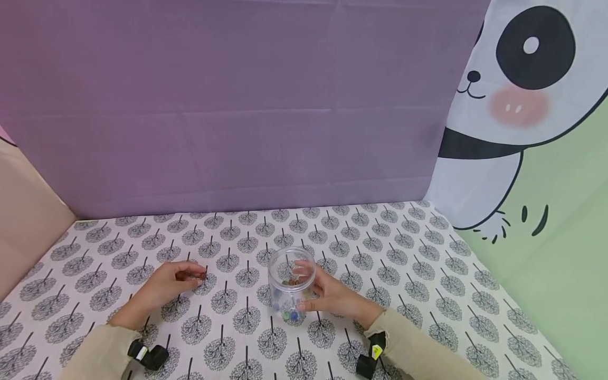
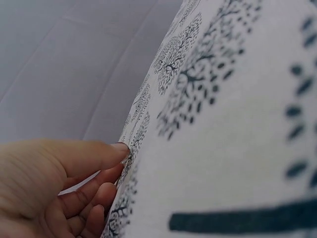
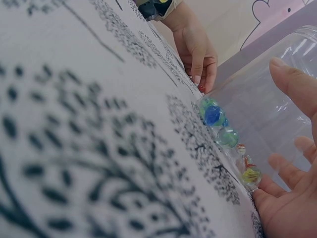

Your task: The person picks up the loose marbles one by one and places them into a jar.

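A clear plastic jar (image 1: pixel 280 295) stands upright on the patterned cloth, its top uncovered. Several glass marbles (image 3: pixel 214 115), blue, green, yellow and red-brown, lie at its bottom. My right hand (image 1: pixel 334 298) holds the jar from the right, thumb at the near side and fingers around the far side. To the left of the jar, my left hand (image 1: pixel 168 285) is low over the cloth, thumb and fingertips together. A small red bead-like thing (image 3: pixel 201 88) shows at those fingertips in the right wrist view; in the left wrist view the fingers mostly hide it.
The table cloth (image 1: pixel 247 322) is white with a dark tree print. A purple fabric wall (image 1: pixel 256 105) rises along the table's back edge. On the right is a green panel with a panda drawing (image 1: pixel 503 105), and a beige panel (image 1: pixel 28 221) borders the left.
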A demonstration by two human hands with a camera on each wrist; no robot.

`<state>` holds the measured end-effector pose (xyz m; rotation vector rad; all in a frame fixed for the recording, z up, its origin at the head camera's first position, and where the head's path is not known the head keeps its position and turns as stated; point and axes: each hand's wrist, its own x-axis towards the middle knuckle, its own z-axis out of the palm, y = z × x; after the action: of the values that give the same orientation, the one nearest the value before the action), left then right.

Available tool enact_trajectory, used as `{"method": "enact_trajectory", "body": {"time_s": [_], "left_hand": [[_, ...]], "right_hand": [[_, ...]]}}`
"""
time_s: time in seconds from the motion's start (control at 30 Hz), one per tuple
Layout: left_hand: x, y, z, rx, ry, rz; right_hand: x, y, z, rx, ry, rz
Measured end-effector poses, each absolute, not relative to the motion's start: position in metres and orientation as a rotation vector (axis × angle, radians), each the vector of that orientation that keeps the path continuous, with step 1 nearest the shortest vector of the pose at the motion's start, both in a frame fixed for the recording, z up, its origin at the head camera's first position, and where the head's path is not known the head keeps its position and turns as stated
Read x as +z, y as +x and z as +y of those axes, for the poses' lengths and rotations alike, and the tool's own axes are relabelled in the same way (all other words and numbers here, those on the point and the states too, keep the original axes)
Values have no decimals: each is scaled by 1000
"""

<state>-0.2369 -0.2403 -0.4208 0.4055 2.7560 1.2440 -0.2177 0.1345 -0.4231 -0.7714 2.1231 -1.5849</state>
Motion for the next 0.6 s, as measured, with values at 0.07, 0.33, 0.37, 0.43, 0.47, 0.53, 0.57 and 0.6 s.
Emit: {"method": "enact_trajectory", "body": {"time_s": [0.07, 0.33, 0.37, 0.43, 0.47, 0.53, 0.57, 0.6], "left_hand": [[-421, -237, -240, 1248, 401, 2751], [-424, -239, -241, 1305, 399, 2714], [-424, -239, -241, 1306, 396, 2713], [-424, -238, -241, 1299, 393, 2717], [-424, -238, -241, 1293, 392, 2720], [-424, -238, -240, 1292, 391, 2723], [-423, -238, -240, 1288, 394, 2729], [-423, -237, -240, 1288, 404, 2730]], "right_hand": [[-423, -218, 134, -1589, -769, 2118], [-423, -217, 134, -1601, -752, 2109], [-423, -217, 134, -1599, -750, 2111], [-423, -217, 134, -1594, -753, 2113], [-423, -217, 134, -1592, -752, 2113], [-423, -217, 135, -1588, -756, 2118], [-423, -217, 135, -1589, -757, 2117], [-423, -217, 135, -1590, -761, 2116]]}}
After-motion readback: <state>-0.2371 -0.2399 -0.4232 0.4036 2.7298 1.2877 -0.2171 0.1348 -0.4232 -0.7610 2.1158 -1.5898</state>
